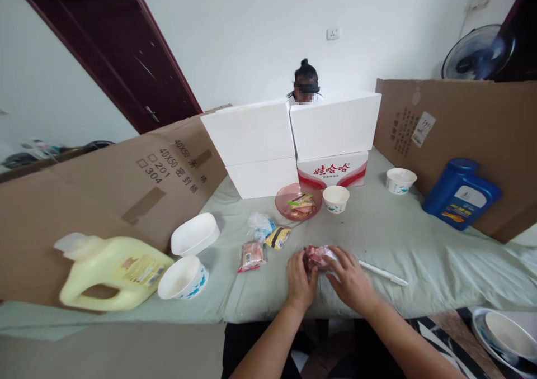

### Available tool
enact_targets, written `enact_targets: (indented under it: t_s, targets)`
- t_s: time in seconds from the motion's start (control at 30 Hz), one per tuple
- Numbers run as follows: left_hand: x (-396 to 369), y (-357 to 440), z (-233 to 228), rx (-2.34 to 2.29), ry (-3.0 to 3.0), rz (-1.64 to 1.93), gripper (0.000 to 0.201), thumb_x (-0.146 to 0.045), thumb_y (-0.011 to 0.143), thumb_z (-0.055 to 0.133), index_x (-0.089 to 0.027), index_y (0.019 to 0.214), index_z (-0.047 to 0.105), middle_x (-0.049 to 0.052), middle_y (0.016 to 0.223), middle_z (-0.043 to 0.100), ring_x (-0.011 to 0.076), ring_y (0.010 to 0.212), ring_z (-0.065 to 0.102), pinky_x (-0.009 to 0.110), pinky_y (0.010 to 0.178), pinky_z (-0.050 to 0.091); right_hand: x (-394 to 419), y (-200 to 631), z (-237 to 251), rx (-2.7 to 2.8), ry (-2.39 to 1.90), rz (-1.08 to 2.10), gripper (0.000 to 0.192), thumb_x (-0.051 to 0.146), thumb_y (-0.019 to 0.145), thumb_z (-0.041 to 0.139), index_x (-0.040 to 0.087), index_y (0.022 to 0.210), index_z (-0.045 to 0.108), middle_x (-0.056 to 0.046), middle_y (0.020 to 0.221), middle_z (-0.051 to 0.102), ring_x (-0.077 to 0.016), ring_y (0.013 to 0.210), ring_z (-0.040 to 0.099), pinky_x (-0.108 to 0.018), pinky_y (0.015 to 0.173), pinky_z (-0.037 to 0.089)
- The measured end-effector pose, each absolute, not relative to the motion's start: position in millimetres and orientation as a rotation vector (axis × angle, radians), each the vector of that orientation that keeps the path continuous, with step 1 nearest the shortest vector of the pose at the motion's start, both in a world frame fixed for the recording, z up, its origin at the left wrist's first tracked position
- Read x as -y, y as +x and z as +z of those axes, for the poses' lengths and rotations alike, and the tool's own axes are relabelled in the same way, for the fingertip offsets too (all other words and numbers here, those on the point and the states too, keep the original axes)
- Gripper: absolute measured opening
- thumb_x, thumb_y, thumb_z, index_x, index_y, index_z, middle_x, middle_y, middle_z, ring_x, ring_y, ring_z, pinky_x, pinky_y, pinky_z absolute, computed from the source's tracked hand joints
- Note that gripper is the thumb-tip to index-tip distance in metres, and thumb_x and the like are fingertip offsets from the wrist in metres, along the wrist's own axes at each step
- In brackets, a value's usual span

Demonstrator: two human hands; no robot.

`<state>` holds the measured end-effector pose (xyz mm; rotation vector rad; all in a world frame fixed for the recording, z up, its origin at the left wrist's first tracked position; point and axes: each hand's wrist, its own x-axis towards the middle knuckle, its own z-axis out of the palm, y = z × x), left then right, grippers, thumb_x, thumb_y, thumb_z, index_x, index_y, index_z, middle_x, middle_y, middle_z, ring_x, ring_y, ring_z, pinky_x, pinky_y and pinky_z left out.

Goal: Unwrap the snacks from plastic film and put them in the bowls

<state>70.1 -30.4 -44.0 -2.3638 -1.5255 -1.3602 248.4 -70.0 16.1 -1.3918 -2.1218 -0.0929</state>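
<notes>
I have both hands low at the near edge of the worktop (398, 239), which is draped in a pale green cloth; my left hand (300, 281) and my right hand (350, 281) meet on a small red snack packet (315, 256), the fingers of each curled partly closed around it, the left at its near-left side and the right lying over its right end; the packet rests on the cloth between them, just in front of me. A white pen (382, 273) lies just beside my right hand, on its far-right side; to the left of my left hand sit a pinkish packet (251, 255), a yellow-and-black packet (277, 237) and a clear crumpled wrapper (260, 224), near one another. Further back a pink plate (284, 205) holds more wrapped snacks, with a white paper cup (335, 198) just beside it on the right and a second cup (400, 180) well apart towards a blue jug (460, 193). On my left a yellow jug (111, 270) lies on its side next to a white bowl (183, 278); another white dish (195, 233) sits behind it. White boxes (289, 133) are stacked at the far end, and a person's head shows behind them; cardboard sheets (461, 122) stand along both sides.
</notes>
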Motion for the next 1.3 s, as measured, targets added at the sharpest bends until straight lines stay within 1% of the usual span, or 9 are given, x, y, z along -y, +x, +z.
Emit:
enact_targets:
  t_s: [0.1, 0.17, 0.3, 0.47, 0.67, 0.83, 0.97, 1.1, 1.3]
  targets:
    - [30, 70, -40, 1.566, -2.403, -1.315, 0.045, -0.041, 0.093, 0.047, -0.015, 0.129, 0.045, 0.014, 0.112, 0.058, 0.0284, 0.105, 0.054, 0.048, 0.089, 0.047, 66, 229, 19, 2.216, -1.379, -0.086, 0.052, 0.015, 0.086, 0.051, 0.025, 0.137, 0.043, -0.008, 0.143, 0.045, -0.0262, 0.128, 0.039, -0.041, 0.099, 0.037]
    - [31, 69, -37, 1.591, -2.424, -1.285, 0.040, -0.036, 0.093, 0.049, -0.017, 0.128, 0.049, 0.011, 0.102, 0.059, 0.0265, 0.096, 0.055, 0.046, 0.083, 0.049, 62, 232, 19, 2.211, -1.495, -0.055, 0.049, 0.016, 0.087, 0.051, 0.024, 0.135, 0.045, -0.009, 0.132, 0.055, -0.0261, 0.117, 0.046, -0.039, 0.092, 0.039]
    - [33, 68, -34, 1.597, -2.401, -1.338, 0.021, -0.020, 0.089, 0.053, -0.020, 0.107, 0.062, 0.006, 0.084, 0.057, 0.0229, 0.083, 0.054, 0.040, 0.075, 0.048, 60, 259, 12, 2.112, -1.799, -0.010, 0.022, 0.018, 0.086, 0.051, 0.021, 0.104, 0.064, -0.008, 0.097, 0.065, -0.0260, 0.096, 0.053, -0.037, 0.082, 0.038]
    - [37, 66, -25, 1.462, -2.376, -1.460, 0.011, -0.014, 0.085, 0.053, -0.020, 0.081, 0.061, 0.005, 0.084, 0.055, 0.0208, 0.086, 0.054, 0.039, 0.080, 0.047, 64, 291, -6, 1.794, -2.033, 0.031, 0.015, 0.017, 0.085, 0.047, 0.018, 0.089, 0.061, -0.009, 0.087, 0.063, -0.0256, 0.088, 0.055, -0.036, 0.076, 0.040]
    - [60, 66, -12, 1.054, -2.630, -1.296, 0.016, -0.008, 0.081, 0.047, -0.019, 0.085, 0.058, 0.008, 0.109, 0.063, 0.0257, 0.115, 0.051, 0.047, 0.098, 0.040, 74, 292, 5, 1.609, -1.605, -0.160, 0.028, 0.013, 0.084, 0.041, 0.016, 0.109, 0.053, -0.013, 0.105, 0.057, -0.0269, 0.104, 0.051, -0.045, 0.091, 0.042]
    - [79, 65, -15, 0.807, -2.829, -1.102, 0.019, -0.013, 0.082, 0.046, -0.019, 0.093, 0.060, 0.007, 0.092, 0.068, 0.0238, 0.103, 0.059, 0.048, 0.100, 0.040, 81, 266, 31, 2.054, -1.262, 0.127, 0.034, 0.007, 0.088, 0.036, 0.021, 0.108, 0.059, -0.009, 0.106, 0.063, -0.0209, 0.106, 0.056, -0.037, 0.090, 0.046]
    - [82, 61, -17, 0.988, -2.852, -0.987, 0.015, -0.017, 0.085, 0.045, -0.019, 0.086, 0.060, 0.007, 0.077, 0.063, 0.0211, 0.077, 0.061, 0.040, 0.078, 0.052, 84, 253, 26, 2.306, -1.484, 0.356, 0.027, 0.013, 0.091, 0.040, 0.023, 0.099, 0.064, -0.004, 0.090, 0.070, -0.0176, 0.082, 0.066, -0.027, 0.069, 0.048]
    - [75, 58, -19, 1.306, -2.687, -0.971, 0.020, -0.014, 0.089, 0.042, -0.020, 0.093, 0.060, 0.007, 0.085, 0.064, 0.0204, 0.077, 0.063, 0.034, 0.070, 0.053, 86, 250, 15, 2.345, -1.795, 0.362, 0.026, 0.019, 0.093, 0.041, 0.021, 0.088, 0.066, -0.006, 0.088, 0.072, -0.0193, 0.078, 0.069, -0.026, 0.064, 0.046]
    - [54, 57, -15, 1.513, -2.500, -0.915, 0.021, -0.013, 0.085, 0.049, -0.020, 0.101, 0.059, 0.006, 0.084, 0.065, 0.0206, 0.071, 0.062, 0.032, 0.062, 0.051, 82, 260, 8, 2.167, -2.100, 0.255, 0.023, 0.027, 0.088, 0.052, 0.016, 0.106, 0.061, -0.011, 0.087, 0.073, -0.0271, 0.079, 0.070, -0.032, 0.061, 0.049]
